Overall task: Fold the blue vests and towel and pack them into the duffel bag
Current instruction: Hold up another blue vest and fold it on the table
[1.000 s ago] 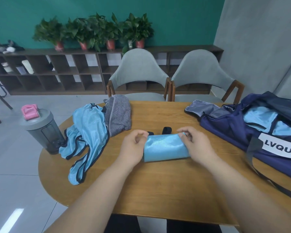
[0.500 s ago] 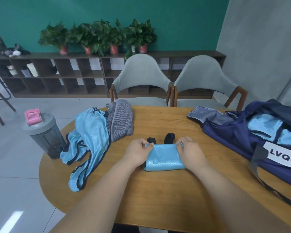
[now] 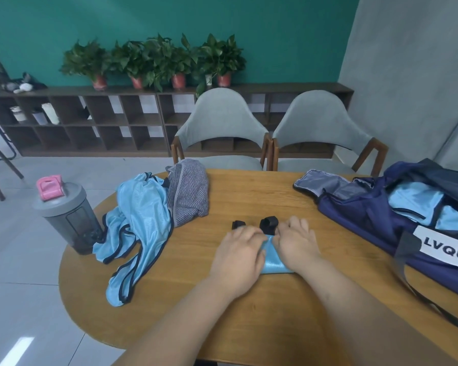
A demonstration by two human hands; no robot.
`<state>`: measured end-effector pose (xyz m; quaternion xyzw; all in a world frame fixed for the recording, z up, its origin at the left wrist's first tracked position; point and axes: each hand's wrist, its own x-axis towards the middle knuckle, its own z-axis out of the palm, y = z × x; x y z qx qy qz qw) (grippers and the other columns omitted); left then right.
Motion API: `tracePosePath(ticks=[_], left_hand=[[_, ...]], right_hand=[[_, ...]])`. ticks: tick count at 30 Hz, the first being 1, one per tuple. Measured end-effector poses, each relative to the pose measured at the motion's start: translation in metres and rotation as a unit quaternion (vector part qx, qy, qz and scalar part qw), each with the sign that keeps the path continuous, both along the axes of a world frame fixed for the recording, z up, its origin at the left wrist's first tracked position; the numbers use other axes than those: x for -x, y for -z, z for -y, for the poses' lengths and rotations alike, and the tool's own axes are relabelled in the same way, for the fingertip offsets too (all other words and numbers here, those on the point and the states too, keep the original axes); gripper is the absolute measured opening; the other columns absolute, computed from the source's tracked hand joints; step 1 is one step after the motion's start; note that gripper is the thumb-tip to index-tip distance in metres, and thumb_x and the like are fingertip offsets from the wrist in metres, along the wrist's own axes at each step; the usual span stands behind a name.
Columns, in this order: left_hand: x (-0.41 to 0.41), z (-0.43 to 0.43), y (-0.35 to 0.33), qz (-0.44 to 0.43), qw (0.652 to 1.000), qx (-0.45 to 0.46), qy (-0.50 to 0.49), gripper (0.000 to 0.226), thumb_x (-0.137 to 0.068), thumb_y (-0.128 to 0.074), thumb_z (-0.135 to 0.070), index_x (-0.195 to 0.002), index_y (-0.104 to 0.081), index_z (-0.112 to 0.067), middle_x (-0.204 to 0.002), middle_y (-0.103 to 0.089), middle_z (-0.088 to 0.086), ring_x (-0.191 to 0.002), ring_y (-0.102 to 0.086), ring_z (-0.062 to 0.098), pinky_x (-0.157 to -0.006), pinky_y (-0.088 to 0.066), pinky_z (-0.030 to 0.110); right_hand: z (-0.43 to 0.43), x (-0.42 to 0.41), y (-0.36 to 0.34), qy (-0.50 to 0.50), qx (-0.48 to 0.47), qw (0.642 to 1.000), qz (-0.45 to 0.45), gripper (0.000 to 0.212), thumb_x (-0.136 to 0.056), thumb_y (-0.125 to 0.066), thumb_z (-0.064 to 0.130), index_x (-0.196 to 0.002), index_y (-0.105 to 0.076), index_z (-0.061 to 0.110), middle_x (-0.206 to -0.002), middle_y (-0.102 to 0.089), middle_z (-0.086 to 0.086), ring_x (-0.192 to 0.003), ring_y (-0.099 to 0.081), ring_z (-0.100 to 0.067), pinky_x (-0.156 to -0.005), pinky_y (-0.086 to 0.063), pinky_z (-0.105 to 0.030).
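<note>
A folded light-blue vest [image 3: 273,258] lies at the middle of the round wooden table [image 3: 249,313], mostly covered by my hands. My left hand [image 3: 237,256] lies on its left part, fingers curled over the far edge. My right hand [image 3: 296,240] holds its right part, fingers bent down onto the fabric. Two black strap loops [image 3: 269,224] poke out just beyond my fingers. A second blue vest [image 3: 140,223] lies crumpled at the table's left, with a grey striped towel [image 3: 189,192] beside it. The navy duffel bag [image 3: 397,220] stands open at the right with blue fabric inside.
A grey shaker bottle [image 3: 66,215] with a pink cap stands at the table's left edge, touching the crumpled vest. Two grey chairs [image 3: 222,120] stand behind the table. A low shelf with potted plants [image 3: 154,59] runs along the green wall.
My hands have moved from the ends of the folded vest toward each other and now cover most of it. The visible bundle is narrower.
</note>
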<state>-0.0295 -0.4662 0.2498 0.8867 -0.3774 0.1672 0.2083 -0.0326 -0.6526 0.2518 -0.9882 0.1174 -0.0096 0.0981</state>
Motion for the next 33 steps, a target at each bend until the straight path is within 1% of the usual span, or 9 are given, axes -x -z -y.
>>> tracePosePath(ticks=[3,6,9,13,15,17,20,25,33], left_hand=[[0.004,-0.004,0.02,-0.062,0.996,-0.068,-0.01,0.055,-0.108,-0.038,-0.046,-0.157,-0.044,-0.021,-0.161,-0.043,-0.004,-0.152,-0.032,0.017,-0.128,-0.02,0.033],[0.0,-0.004,0.021,-0.085,0.988,-0.125,-0.025,0.065,-0.11,-0.023,-0.052,-0.167,-0.02,-0.021,-0.173,-0.021,-0.004,-0.161,-0.008,0.014,-0.131,0.0,0.035],[-0.002,-0.003,0.016,-0.089,0.98,-0.171,-0.05,0.071,-0.108,-0.018,-0.059,-0.168,-0.011,-0.02,-0.175,-0.012,-0.005,-0.161,0.001,0.013,-0.131,0.004,0.041],[-0.001,-0.005,0.018,-0.114,0.977,-0.166,-0.065,0.078,-0.106,-0.018,-0.065,-0.168,-0.006,-0.02,-0.176,0.0,-0.002,-0.161,0.014,0.015,-0.131,0.005,0.039],[-0.002,-0.005,0.019,-0.126,0.977,-0.156,-0.067,0.078,-0.105,-0.021,-0.066,-0.168,-0.007,-0.022,-0.176,0.0,-0.003,-0.16,0.015,0.014,-0.131,0.005,0.038],[-0.006,-0.005,0.018,-0.141,0.977,-0.148,-0.06,0.079,-0.104,-0.023,-0.068,-0.168,-0.008,-0.024,-0.176,0.0,-0.005,-0.16,0.015,0.013,-0.131,0.005,0.036],[-0.01,-0.01,0.018,-0.154,0.977,-0.145,-0.041,0.081,-0.104,-0.025,-0.069,-0.168,-0.003,-0.026,-0.175,0.005,-0.009,-0.159,0.018,0.009,-0.129,0.007,0.033],[-0.009,-0.015,0.022,-0.157,0.979,-0.121,-0.046,0.08,-0.106,-0.021,-0.067,-0.168,-0.001,-0.021,-0.175,0.009,-0.008,-0.157,0.023,0.007,-0.131,0.004,0.034],[-0.033,-0.016,0.018,-0.187,0.966,-0.175,-0.013,0.084,-0.104,-0.017,-0.07,-0.167,0.009,-0.022,-0.173,0.022,-0.007,-0.156,0.028,0.009,-0.132,0.002,0.039]], right_hand=[[-0.001,0.005,0.008,0.016,-0.026,0.999,0.037,0.015,-0.103,-0.035,0.036,-0.108,-0.048,0.031,-0.114,-0.034,0.004,-0.114,-0.036,-0.021,-0.096,-0.035,-0.038],[0.0,0.004,0.013,0.033,-0.024,0.998,0.057,0.022,-0.105,-0.034,0.037,-0.12,-0.049,0.031,-0.126,-0.039,0.001,-0.122,-0.036,-0.023,-0.107,-0.035,-0.041],[-0.002,0.004,0.01,0.05,0.029,0.994,0.089,0.038,-0.108,-0.035,0.038,-0.136,-0.055,0.023,-0.139,-0.047,-0.006,-0.13,-0.041,-0.028,-0.112,-0.037,-0.046],[-0.01,0.029,0.009,-0.013,0.06,0.976,0.21,0.04,-0.101,-0.057,0.02,-0.139,-0.061,0.01,-0.139,-0.058,-0.009,-0.129,-0.055,-0.029,-0.109,-0.046,-0.045],[-0.016,0.042,0.018,-0.052,0.054,0.98,0.186,0.048,-0.105,-0.045,0.027,-0.149,-0.052,0.01,-0.151,-0.053,-0.008,-0.14,-0.049,-0.026,-0.117,-0.041,-0.043],[-0.017,0.047,0.027,-0.062,0.019,0.991,0.114,0.061,-0.109,-0.024,0.041,-0.163,-0.029,0.014,-0.169,-0.029,-0.002,-0.156,-0.026,-0.022,-0.127,-0.025,-0.042],[-0.012,0.043,0.03,-0.026,-0.031,0.998,0.043,0.07,-0.109,-0.02,0.053,-0.167,-0.003,0.019,-0.175,-0.002,0.004,-0.161,0.001,-0.015,-0.129,-0.005,-0.037],[-0.014,0.042,0.029,-0.003,0.001,1.0,0.028,0.072,-0.107,-0.017,0.056,-0.167,0.002,0.022,-0.175,0.005,0.006,-0.16,0.01,-0.016,-0.131,-0.002,-0.043],[-0.016,0.026,0.021,0.015,-0.015,0.999,-0.025,0.072,-0.106,-0.019,0.056,-0.167,0.002,0.025,-0.175,0.006,0.007,-0.16,0.012,-0.018,-0.13,0.0,-0.046]])
